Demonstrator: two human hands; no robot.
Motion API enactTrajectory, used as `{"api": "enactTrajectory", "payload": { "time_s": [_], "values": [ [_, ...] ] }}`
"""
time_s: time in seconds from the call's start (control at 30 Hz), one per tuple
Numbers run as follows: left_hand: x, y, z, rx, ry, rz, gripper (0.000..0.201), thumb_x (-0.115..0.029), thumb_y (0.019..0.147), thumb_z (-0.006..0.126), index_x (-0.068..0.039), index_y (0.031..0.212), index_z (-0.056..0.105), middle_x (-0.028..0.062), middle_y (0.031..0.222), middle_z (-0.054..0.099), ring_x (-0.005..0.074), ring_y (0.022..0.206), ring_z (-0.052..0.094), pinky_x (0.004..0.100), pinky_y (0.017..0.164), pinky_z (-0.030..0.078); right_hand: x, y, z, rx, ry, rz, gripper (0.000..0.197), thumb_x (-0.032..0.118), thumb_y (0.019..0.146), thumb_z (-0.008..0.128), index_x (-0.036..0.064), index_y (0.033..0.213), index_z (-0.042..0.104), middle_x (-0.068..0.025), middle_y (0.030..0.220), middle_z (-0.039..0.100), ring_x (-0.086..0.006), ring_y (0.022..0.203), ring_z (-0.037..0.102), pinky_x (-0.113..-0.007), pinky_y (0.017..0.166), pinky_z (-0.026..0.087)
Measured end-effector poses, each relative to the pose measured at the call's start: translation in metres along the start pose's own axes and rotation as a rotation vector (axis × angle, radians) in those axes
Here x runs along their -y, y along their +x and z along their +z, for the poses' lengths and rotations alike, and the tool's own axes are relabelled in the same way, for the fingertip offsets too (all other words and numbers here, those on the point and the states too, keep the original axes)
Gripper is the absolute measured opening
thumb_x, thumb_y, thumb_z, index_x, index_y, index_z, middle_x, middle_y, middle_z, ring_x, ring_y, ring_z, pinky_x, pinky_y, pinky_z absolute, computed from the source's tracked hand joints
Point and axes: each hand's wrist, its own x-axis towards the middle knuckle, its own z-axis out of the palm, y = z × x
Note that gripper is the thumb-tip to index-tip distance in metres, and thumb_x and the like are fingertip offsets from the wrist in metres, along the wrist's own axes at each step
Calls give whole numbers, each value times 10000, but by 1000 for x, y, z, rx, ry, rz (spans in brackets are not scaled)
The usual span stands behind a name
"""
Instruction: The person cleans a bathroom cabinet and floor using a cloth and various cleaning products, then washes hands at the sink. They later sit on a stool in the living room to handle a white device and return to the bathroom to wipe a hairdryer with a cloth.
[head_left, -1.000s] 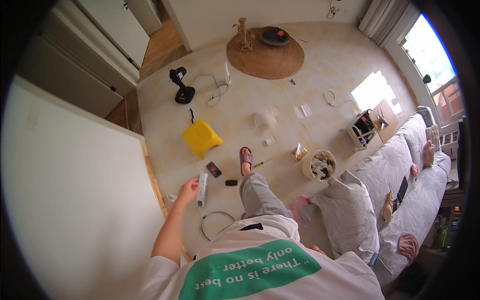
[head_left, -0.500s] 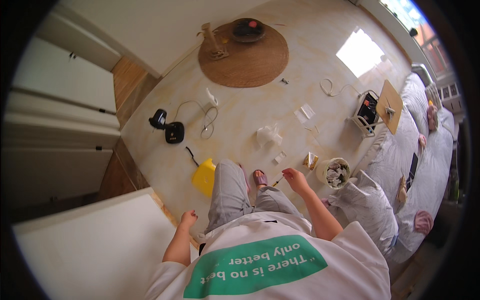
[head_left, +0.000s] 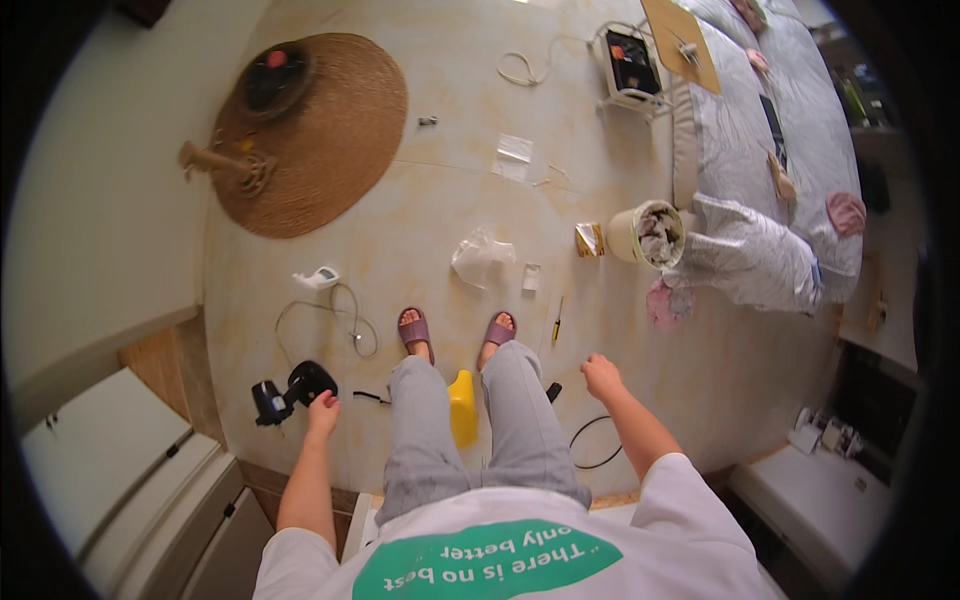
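My left hand [head_left: 323, 411] hangs loosely bent with nothing visible in it. In the picture it lies beside a small black fan-like device [head_left: 312, 382], but I cannot tell if they touch. Out to the right, my right hand [head_left: 602, 376] is in the air with loosely bent fingers, also without anything visible in it. A thin screwdriver with a yellow handle [head_left: 557, 328] lies on the floor just ahead of that hand. Between my legs is a yellow plastic case [head_left: 462, 408], partly hidden by them.
Ahead are a clear plastic bag [head_left: 482, 258], a gold-patterned box [head_left: 589, 239] and a full waste bin [head_left: 645, 235]. A round woven mat [head_left: 340, 130] lies far left. A covered sofa [head_left: 740, 150] and a wheeled cart [head_left: 632, 68] stand right. Cables [head_left: 345, 310] cross the floor.
My view has turned right, so the mat has shifted left. The yellow case, earlier left of my legs, now shows between them. My right hand is farther from the screwdriver; my left is beside the black device.
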Motion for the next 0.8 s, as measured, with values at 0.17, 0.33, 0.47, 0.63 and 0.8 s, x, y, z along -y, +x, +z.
{"api": "enactTrajectory", "payload": {
  "time_s": [0.17, 0.33, 0.47, 0.63, 0.8],
  "values": [
    [-13, 127, 34, -65, -68, -60, 531, -101, 821, 686, 41, 1298, 501, 157, 1204, 613, 222, 1092, 597, 320, 922, 478, 13, 139, 62, -124, -199, -256, 215, 121, 809, 561, 112, 1003, 655, -90, 1112, 579, -276, 1132, 528, -374, 873, 463],
    [-11, 251, 100, -171, -113, -43, 872, -297, 805, 742, 45, 1447, 262, 216, 1422, 405, 288, 1301, 411, 367, 1066, 339, -1, 306, 130, -158, -355, -337, 380, 171, 858, 521, 147, 1233, 572, -93, 1412, 452, -258, 1316, 415, -443, 1036, 378],
    [-8, 346, 135, -390, -233, -30, 1085, -435, 774, 760, 24, 1489, 86, 211, 1521, 228, 283, 1388, 273, 380, 1105, 272, -18, 399, 183, -261, -523, -511, 531, 181, 886, 492, 198, 1411, 410, -42, 1565, 213, -202, 1439, 213, -470, 1158, 179],
    [-18, 428, 130, -784, -386, 240, 961, -504, 765, 749, 38, 1417, 295, 202, 1427, 393, 273, 1254, 447, 374, 1025, 383, -28, 456, 226, -483, -641, -565, 562, 205, 893, 475, 242, 1441, 356, -38, 1557, 233, -208, 1438, 215, -501, 1156, 149],
    [-28, 458, 113, -972, -728, 213, 698, -443, 791, 750, 30, 1251, 524, 169, 1228, 590, 260, 1018, 609, 359, 859, 503, -35, 470, 237, -335, -588, -580, 549, 200, 907, 452, 222, 1446, 348, -98, 1527, 277, -257, 1425, 239, -519, 1154, 144]
  ]
}}
